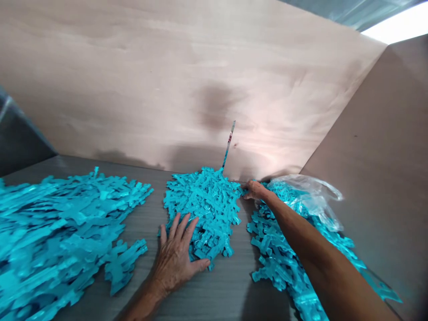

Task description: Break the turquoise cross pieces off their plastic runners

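A heap of small turquoise pieces (207, 205) lies in the middle of the grey surface. My left hand (177, 258) rests with spread fingers against the heap's lower left edge, fingertips on the pieces. Out at the heap's right edge, my right hand (253, 190) has its fingers bent near a few turquoise bits; whether it grips any of them cannot be made out. A thin printed strip (229, 143) stands up at the back of the heap, leaning slightly right.
At left is a large pile of flat turquoise pieces (67, 223). Another turquoise pile (274, 249) lies under my right forearm, with a clear plastic bag (314, 196) on it. Pale board walls (150, 80) rise behind and at the right.
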A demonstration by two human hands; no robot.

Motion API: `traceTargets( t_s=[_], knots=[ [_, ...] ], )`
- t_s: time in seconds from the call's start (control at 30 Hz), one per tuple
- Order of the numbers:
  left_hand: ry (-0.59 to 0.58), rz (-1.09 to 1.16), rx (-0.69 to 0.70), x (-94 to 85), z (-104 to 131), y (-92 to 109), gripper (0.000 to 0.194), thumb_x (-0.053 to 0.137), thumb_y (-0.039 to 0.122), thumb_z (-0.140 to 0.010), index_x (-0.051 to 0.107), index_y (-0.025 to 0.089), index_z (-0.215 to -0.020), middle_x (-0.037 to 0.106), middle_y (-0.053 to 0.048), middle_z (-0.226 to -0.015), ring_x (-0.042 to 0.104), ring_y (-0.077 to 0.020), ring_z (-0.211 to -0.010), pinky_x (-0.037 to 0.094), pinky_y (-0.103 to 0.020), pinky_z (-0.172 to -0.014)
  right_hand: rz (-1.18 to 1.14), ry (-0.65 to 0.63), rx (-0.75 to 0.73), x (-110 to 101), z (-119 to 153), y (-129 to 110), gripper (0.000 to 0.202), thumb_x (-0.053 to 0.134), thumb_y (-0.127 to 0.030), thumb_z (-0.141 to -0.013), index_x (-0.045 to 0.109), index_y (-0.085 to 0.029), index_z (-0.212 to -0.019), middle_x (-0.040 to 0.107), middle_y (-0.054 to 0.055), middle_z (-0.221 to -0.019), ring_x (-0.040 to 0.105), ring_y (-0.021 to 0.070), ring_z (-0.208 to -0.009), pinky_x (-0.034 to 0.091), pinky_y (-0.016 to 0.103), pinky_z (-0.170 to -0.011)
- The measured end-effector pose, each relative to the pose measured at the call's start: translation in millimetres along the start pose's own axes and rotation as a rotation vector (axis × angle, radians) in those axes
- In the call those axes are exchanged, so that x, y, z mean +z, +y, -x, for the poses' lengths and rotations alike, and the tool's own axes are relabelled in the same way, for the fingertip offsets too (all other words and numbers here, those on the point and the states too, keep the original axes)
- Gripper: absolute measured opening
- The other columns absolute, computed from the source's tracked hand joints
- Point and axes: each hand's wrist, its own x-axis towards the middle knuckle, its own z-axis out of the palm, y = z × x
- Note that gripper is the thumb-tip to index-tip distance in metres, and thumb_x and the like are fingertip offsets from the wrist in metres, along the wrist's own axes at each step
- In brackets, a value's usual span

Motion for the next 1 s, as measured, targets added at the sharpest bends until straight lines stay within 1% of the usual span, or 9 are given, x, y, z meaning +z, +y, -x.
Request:
traceTargets(
  t_s=[0.1, 0.2, 0.33, 0.43, 0.53, 0.63, 0.8, 0.9, 1.0],
  knots=[
    [0.004, -0.008, 0.002, 0.3, 0, 0, 0.093, 0.069, 0.060, -0.071, 0.038, 0.019, -0.149, 0.038, -0.019, -0.155, 0.026, -0.0463, -0.144, 0.018, -0.078, -0.106, -0.010, -0.065, -0.001, 4, 2, -1, 0.034, 0.061, -0.037, -0.094, 0.060, -0.016, -0.121, 0.061, 0.007, -0.123, 0.063, 0.0251, -0.105, 0.055, 0.042, -0.087],
    [-0.003, -0.012, 0.007, -0.2, -1, 0, 0.093, 0.068, 0.061, -0.071, 0.039, 0.018, -0.148, 0.039, -0.020, -0.154, 0.026, -0.0462, -0.144, 0.018, -0.079, -0.106, -0.034, -0.061, 0.012, 8, 4, -5, 0.034, 0.060, -0.036, -0.095, 0.059, -0.017, -0.122, 0.061, 0.008, -0.124, 0.063, 0.0236, -0.105, 0.055, 0.043, -0.088],
    [-0.005, -0.010, 0.002, -0.8, 0, 0, 0.091, 0.070, 0.056, -0.071, 0.040, 0.020, -0.148, 0.039, -0.019, -0.155, 0.026, -0.0460, -0.144, 0.019, -0.078, -0.106, -0.102, 0.029, 0.081, 12, 9, -9, 0.034, 0.060, -0.035, -0.095, 0.058, -0.017, -0.124, 0.060, 0.009, -0.125, 0.063, 0.0224, -0.105, 0.055, 0.043, -0.088],
    [0.001, -0.005, 0.003, -0.7, 0, 1, 0.090, 0.071, 0.053, -0.070, 0.040, 0.021, -0.148, 0.039, -0.018, -0.155, 0.025, -0.0457, -0.144, 0.017, -0.078, -0.107, -0.191, 0.107, 0.157, 13, 10, -8, 0.034, 0.060, -0.035, -0.095, 0.058, -0.017, -0.124, 0.060, 0.009, -0.125, 0.063, 0.0225, -0.106, 0.055, 0.043, -0.088],
    [-0.002, 0.002, 0.002, -0.9, -1, 1, 0.089, 0.070, 0.054, -0.071, 0.040, 0.021, -0.148, 0.040, -0.017, -0.154, 0.026, -0.0452, -0.144, 0.017, -0.077, -0.108, -0.308, 0.139, 0.224, 13, 10, -4, 0.034, 0.060, -0.035, -0.095, 0.059, -0.017, -0.123, 0.060, 0.008, -0.125, 0.063, 0.0234, -0.105, 0.055, 0.043, -0.088],
    [-0.008, 0.005, 0.000, -1.0, -2, 1, 0.089, 0.069, 0.057, -0.071, 0.041, 0.020, -0.147, 0.040, -0.018, -0.154, 0.027, -0.0454, -0.144, 0.018, -0.077, -0.107, -0.445, 0.122, 0.275, 14, 11, -1, 0.035, 0.061, -0.036, -0.094, 0.059, -0.016, -0.123, 0.061, 0.008, -0.125, 0.063, 0.0244, -0.105, 0.056, 0.042, -0.086],
    [0.001, 0.004, 0.010, 0.7, -3, 0, 0.090, 0.070, 0.058, -0.070, 0.043, 0.019, -0.146, 0.043, -0.019, -0.152, 0.029, -0.0461, -0.143, 0.017, -0.077, -0.107, -0.653, 0.055, 0.334, 17, 19, -5, 0.035, 0.060, -0.035, -0.095, 0.058, -0.017, -0.124, 0.060, 0.009, -0.125, 0.063, 0.0226, -0.105, 0.056, 0.043, -0.087],
    [0.005, 0.010, 0.010, 1.2, -3, 0, 0.089, 0.070, 0.058, -0.070, 0.043, 0.020, -0.147, 0.043, -0.019, -0.152, 0.029, -0.0458, -0.143, 0.017, -0.077, -0.108, -0.740, 0.031, 0.367, 16, 23, -9, 0.035, 0.060, -0.035, -0.095, 0.058, -0.017, -0.124, 0.060, 0.009, -0.125, 0.063, 0.0224, -0.105, 0.055, 0.043, -0.087],
    [0.002, 0.017, 0.012, 0.3, -3, 0, 0.090, 0.069, 0.059, -0.071, 0.042, 0.020, -0.147, 0.042, -0.019, -0.153, 0.029, -0.0457, -0.143, 0.016, -0.077, -0.108, -0.795, 0.035, 0.402, 14, 25, -12, 0.035, 0.060, -0.035, -0.095, 0.057, -0.017, -0.124, 0.060, 0.009, -0.125, 0.063, 0.0225, -0.105, 0.055, 0.043, -0.087]
  ],
)
